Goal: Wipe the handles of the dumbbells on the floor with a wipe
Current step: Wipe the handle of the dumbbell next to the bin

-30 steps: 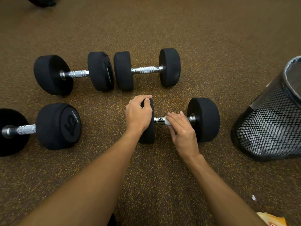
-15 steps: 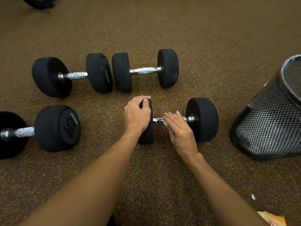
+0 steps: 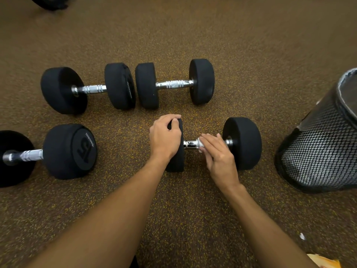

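Several black dumbbells with chrome handles lie on the speckled brown floor. My left hand (image 3: pixel 164 136) grips the top of the left head of the nearest dumbbell (image 3: pixel 243 142). My right hand (image 3: pixel 218 153) lies over its chrome handle (image 3: pixel 190 144), fingers fairly straight, pressing a white wipe (image 3: pixel 201 143) onto the bar. Only a small edge of the wipe shows under my fingertips. Two more dumbbells lie behind, one at the left (image 3: pixel 63 89) and one at the right (image 3: pixel 201 81). Another dumbbell (image 3: pixel 69 151) lies at the left edge.
A black mesh bin (image 3: pixel 316 157) stands at the right, close to the near dumbbell's right head. An orange packet (image 3: pixel 324 261) shows at the bottom right corner, with a small white scrap (image 3: pixel 302 236) near it. A dark object (image 3: pixel 50 2) sits at the top left.
My right hand has slid a little to the right along the handle with the wipe, baring more chrome beside the left head. My left hand stays on the dumbbell head.
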Tool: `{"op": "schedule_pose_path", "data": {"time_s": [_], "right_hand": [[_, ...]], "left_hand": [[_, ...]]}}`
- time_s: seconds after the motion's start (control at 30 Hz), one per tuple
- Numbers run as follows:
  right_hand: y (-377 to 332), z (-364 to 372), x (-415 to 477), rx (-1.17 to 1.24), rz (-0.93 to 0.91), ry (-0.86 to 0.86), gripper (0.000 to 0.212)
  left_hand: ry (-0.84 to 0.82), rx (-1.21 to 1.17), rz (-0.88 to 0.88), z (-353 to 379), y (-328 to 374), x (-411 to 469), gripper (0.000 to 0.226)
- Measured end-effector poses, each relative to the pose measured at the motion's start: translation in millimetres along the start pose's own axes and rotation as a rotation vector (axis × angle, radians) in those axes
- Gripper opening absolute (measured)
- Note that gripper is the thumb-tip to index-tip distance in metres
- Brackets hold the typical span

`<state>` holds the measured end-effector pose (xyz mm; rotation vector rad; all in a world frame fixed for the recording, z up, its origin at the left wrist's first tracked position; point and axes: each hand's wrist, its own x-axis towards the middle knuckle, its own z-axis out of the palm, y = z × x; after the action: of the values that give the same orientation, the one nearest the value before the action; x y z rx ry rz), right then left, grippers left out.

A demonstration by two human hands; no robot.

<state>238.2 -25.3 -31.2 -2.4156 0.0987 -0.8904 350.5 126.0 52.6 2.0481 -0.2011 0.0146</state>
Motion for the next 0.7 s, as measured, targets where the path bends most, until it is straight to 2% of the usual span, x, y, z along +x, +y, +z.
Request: {"op": "schedule_pose_path", "data": {"time_s": [0.23, 0.43, 0.6, 0.7], "right_hand": [[-14, 8, 7, -0.052, -0.057, -0.131, 0.040], [-10, -6, 5, -0.078, 0.111, -0.055, 0.040], [-19, -2, 11, -0.072, 0.074, -0.127, 0.034], [-13, -12, 8, -0.057, 0.096, -0.097, 0.034]], "left_hand": [[-0.014, 0.002, 0.005, 0, 0, 1, 0.029], [0.000, 0.011, -0.001, -1, 2, -1, 0.029], [-0.004, 0.007, 0.000, -2, 3, -3, 0.029], [0.004, 0.009, 0.011, -2, 2, -5, 0.028]]}}
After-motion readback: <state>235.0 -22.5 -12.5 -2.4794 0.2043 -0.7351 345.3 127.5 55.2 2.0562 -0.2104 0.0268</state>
